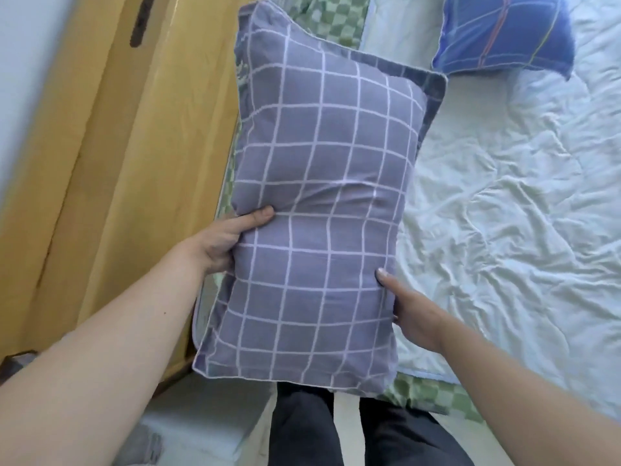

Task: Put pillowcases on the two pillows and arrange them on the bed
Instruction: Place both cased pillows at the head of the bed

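Left hand (223,242) and right hand (408,306) clamp opposite long edges of the grey pillow (319,203), thumbs on top, held in the air over the bed (504,230) edge. Blue pillow (500,31) already lies on the bed. Soft, light, dents under grip; hold mid-sides.

We can't see either hand's fingers behind the grey checked pillow (316,210), and the blue pillow (504,31) is cropped by the top edge.

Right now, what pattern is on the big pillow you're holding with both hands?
White grid lines on grey-purple fabric cover the held pillow, seen in the head view.
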